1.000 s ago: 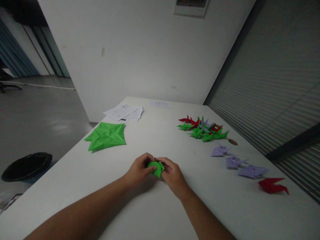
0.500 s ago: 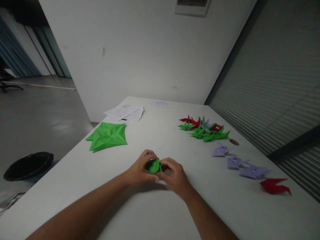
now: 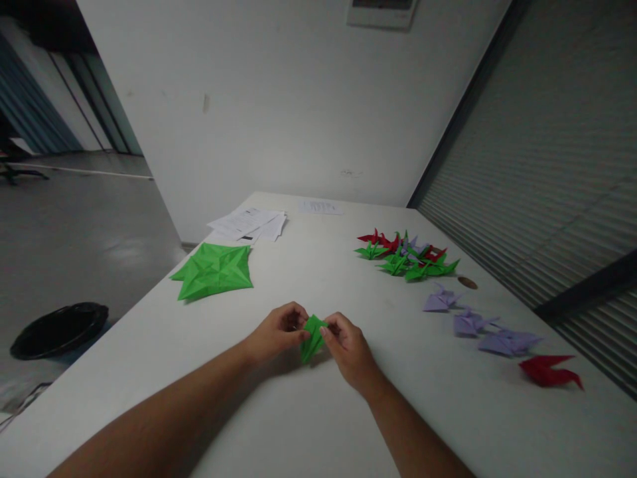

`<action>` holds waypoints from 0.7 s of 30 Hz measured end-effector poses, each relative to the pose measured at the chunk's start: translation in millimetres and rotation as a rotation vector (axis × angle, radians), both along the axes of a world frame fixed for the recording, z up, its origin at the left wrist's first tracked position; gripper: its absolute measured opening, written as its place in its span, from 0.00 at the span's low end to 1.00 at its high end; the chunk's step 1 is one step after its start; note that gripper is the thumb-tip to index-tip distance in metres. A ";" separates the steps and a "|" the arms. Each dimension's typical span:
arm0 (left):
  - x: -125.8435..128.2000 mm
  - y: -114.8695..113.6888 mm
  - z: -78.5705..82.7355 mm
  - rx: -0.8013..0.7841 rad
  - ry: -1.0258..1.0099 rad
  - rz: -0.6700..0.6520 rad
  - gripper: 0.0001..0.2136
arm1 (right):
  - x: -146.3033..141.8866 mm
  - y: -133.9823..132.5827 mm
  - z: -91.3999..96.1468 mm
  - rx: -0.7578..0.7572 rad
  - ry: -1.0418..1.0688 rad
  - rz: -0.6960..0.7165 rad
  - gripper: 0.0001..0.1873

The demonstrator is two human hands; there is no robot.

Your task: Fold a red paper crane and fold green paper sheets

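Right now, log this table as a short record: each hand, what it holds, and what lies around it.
Left hand: pinching the small green folded paper from its left
Right hand: pinching the same paper from its right
Surface: white table
Far left of the hands: large green folded sheet, white papers
Right of the hands: cluster of red, green and lilac paper cranes, brown disc, row of lilac paper cranes, red paper crane
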State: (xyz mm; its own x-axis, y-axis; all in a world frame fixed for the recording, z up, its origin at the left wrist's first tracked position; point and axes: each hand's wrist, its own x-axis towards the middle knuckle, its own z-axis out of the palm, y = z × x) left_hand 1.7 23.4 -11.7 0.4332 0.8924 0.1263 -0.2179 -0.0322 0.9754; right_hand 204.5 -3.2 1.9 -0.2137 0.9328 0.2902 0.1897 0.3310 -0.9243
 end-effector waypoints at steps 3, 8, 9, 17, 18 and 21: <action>4.1 -2.1 -3.3 -0.087 -0.066 -0.043 0.22 | -1.6 -0.2 -5.2 -0.045 0.044 -0.023 0.14; 6.4 -6.0 -0.7 -0.163 -0.058 -0.013 0.22 | -4.3 0.5 -10.3 -0.137 0.117 -0.026 0.17; 6.3 -6.7 0.4 -0.180 -0.060 -0.012 0.21 | -4.8 0.9 -11.1 -0.161 0.142 -0.023 0.17; 9.0 -8.9 -1.7 -0.264 -0.115 -0.028 0.22 | -9.4 5.8 -19.7 -0.340 0.353 0.029 0.22; 9.8 -9.3 -2.2 -0.263 -0.116 -0.033 0.23 | -9.9 6.3 -20.9 -0.342 0.362 0.011 0.23; 11.5 -10.8 -1.5 -0.262 -0.106 -0.049 0.24 | -10.9 7.2 -22.6 -0.334 0.378 -0.061 0.23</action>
